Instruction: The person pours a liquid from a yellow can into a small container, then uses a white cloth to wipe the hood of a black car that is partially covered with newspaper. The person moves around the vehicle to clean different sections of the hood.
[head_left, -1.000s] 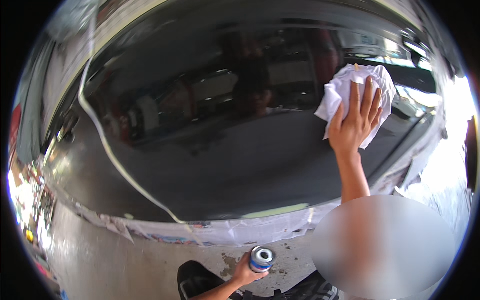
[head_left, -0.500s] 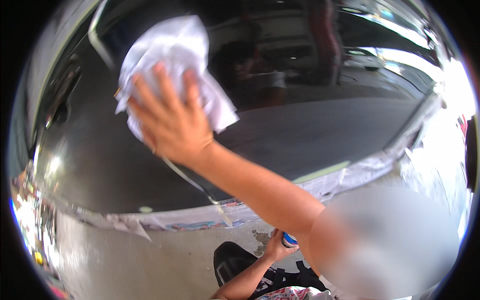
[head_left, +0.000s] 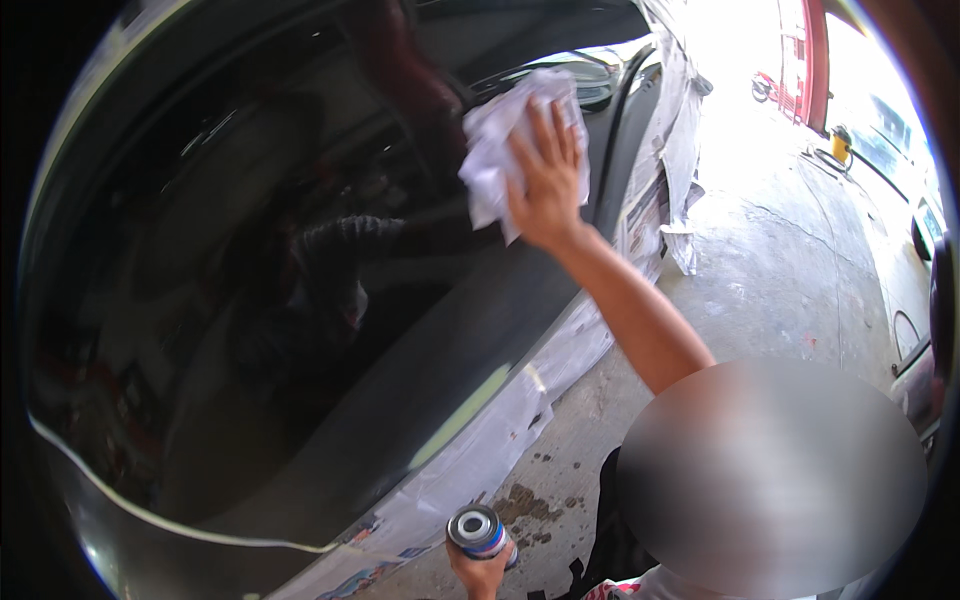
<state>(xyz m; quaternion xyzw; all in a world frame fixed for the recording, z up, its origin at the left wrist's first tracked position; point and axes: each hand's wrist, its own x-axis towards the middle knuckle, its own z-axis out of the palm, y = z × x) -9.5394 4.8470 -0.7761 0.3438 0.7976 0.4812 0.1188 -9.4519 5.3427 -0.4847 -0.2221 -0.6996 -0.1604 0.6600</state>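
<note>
My right hand [head_left: 548, 190] lies flat on a crumpled white cloth [head_left: 490, 150], its fingers stretched out and spread. The cloth presses against a large, glossy black vehicle panel [head_left: 250, 400], near the panel's right edge. Low in the picture, my left hand [head_left: 478, 573] is wrapped round a can [head_left: 478, 531] with a grey metal top and a blue, white and red side. The can is upright, apart from the panel. Some of its lower part is hidden by my fingers.
Masking paper [head_left: 560, 375] runs along the panel's lower and right edges, loose in places. A pale green patch [head_left: 462, 415] shows near the lower edge. The concrete floor [head_left: 770, 270] bears dark stains. Farther off stand a yellow-and-black machine [head_left: 840, 146] and a red post [head_left: 815, 65].
My view has turned rightward along the panel. The right hand has carried the cloth to the panel's right side. The can in my left hand now shows more fully.
</note>
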